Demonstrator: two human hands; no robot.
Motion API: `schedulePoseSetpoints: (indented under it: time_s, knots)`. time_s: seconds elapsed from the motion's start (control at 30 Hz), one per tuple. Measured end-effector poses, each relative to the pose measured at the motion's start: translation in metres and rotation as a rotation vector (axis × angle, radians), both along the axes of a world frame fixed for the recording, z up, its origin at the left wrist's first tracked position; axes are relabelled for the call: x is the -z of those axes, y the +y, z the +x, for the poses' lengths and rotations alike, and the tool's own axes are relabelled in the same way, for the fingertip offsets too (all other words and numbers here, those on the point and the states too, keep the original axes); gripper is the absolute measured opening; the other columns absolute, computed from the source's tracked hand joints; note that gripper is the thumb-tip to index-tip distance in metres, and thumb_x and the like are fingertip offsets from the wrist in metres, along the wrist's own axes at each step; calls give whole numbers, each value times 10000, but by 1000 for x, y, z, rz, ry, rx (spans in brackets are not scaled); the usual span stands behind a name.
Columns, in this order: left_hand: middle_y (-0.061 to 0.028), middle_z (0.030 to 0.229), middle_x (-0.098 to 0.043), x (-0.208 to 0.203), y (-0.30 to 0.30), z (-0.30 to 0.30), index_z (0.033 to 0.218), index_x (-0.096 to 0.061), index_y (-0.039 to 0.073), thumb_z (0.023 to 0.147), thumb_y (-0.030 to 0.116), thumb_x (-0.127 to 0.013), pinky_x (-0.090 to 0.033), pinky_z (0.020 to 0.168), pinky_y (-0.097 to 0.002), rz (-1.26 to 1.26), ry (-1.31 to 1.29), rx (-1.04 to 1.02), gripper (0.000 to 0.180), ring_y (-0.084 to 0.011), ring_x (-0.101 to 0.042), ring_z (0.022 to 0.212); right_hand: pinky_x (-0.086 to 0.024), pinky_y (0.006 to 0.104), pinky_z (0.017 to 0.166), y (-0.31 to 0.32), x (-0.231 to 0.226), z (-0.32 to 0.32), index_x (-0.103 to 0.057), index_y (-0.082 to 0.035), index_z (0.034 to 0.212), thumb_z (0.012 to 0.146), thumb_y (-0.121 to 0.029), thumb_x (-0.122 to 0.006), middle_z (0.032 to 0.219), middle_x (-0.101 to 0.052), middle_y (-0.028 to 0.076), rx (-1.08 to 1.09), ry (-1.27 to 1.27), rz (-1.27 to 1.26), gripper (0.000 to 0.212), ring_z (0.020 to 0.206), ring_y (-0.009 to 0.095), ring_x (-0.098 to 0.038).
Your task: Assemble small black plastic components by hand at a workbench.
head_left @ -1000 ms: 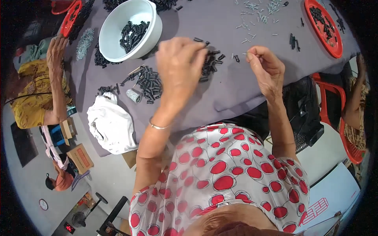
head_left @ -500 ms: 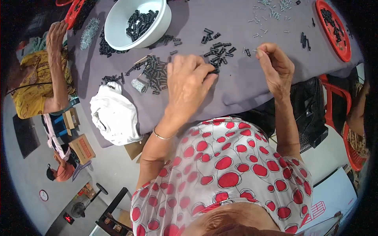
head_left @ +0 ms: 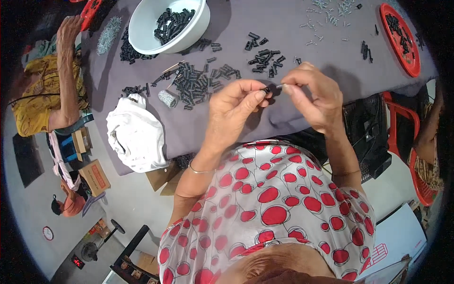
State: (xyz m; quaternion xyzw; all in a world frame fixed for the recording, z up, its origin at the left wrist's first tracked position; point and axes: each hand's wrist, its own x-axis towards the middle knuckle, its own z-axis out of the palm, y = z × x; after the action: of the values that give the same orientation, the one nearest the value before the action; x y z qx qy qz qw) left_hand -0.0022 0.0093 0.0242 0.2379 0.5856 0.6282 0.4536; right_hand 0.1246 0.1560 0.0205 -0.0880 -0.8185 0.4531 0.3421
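Two-handed, holding a short black plastic tube (head_left: 267, 90) clamped between thumb and fingers of left hand (head_left: 232, 108), pinching a thin silvery spring (head_left: 279, 86) in fingertips of right hand (head_left: 318, 98), just beside the tube; facing loose black tubes (head_left: 263, 60) beyond the grip and a white bowl (head_left: 194, 39) farther left

Seemingly a workshop; black parts (head_left: 193, 84) and metal springs (head_left: 109, 36) heaped on a draped surface (head_left: 276, 26); people (head_left: 40, 102) alongside; cardboard box (head_left: 94, 177) nearby.
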Motion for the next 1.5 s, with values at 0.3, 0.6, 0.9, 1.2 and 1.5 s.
schedulePoseSetpoints:
  time_s: [0.3,0.6,0.9,1.2,1.5]
  knots:
    - [-45,888,-638,2,-7,2,1007,-589,-33,914,87,-573,-481,720,-209,41,-34,15,153,-77,-575,783,-445,345,580,-9,2,-10,-580,-19,884,699,62,-658,743,-587,87,-67,16,146,216,640,262,-545]
    - [-38,875,-627,7,-10,-2,1006,-589,-30,916,92,-569,-474,704,-204,10,-54,36,153,-75,-560,770,-478,336,618,-20,-1,-8,-601,-33,962,682,38,-671,827,-594,93,-15,-102,116,298,706,265,-580]
    - [-79,859,-652,5,-16,-12,1025,-598,-15,879,149,-605,-467,654,-204,-78,-337,267,219,-100,-585,721,-463,331,676,-14,-4,-2,-656,-41,926,685,2,-681,827,-607,78,-252,-81,-80,246,751,238,-592]
    - [-117,890,-636,15,-15,-14,981,-587,-26,885,85,-588,-492,688,-239,-20,-415,284,147,-129,-587,728,-474,359,683,4,3,9,-619,-37,923,720,-41,-674,834,-602,101,-108,-104,107,211,760,254,-595]
    - [-106,908,-646,20,-13,-12,1028,-580,-17,907,67,-562,-498,719,-241,-20,-368,197,148,-116,-588,769,-467,368,631,26,21,5,-585,-68,966,743,-37,-647,803,-527,93,358,-375,333,233,721,282,-566]
